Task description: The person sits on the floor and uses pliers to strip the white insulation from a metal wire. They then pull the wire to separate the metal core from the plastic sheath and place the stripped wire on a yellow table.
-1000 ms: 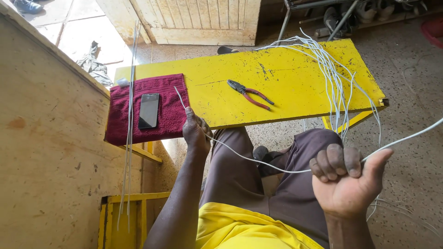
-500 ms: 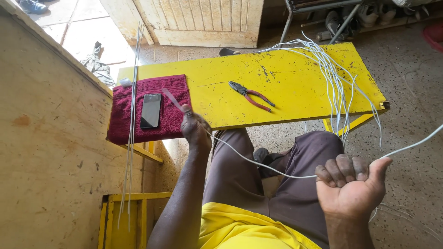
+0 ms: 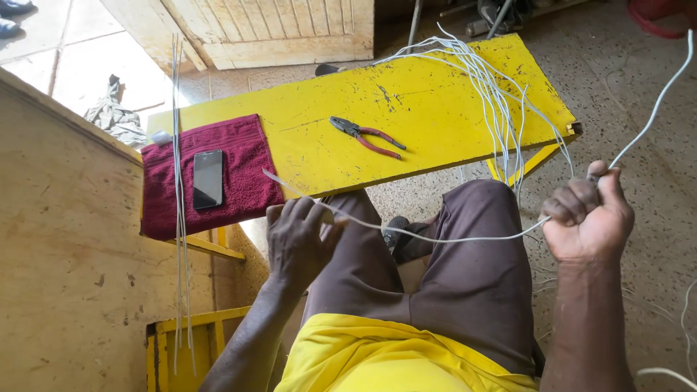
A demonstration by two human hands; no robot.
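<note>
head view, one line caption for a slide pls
Seated person holds a white wire between left hand and right hand beside a yellow bench with pliers.

Bare-armed person in a yellow top and dark brown trousers, seen from above.

The left hand (image 3: 299, 236) and right hand (image 3: 587, 214) are bare, with no gloves, rings or watch showing, and both forearms are uncovered with no sleeve reaching them. A bright yellow shirt (image 3: 377, 359) covers the torso at the bottom of the view, its hem lying in soft folds. Below it come dark brown trousers (image 3: 465, 290) of plain cloth, creased across the thighs. A dark shoe (image 3: 396, 231) shows between the knees.
</note>
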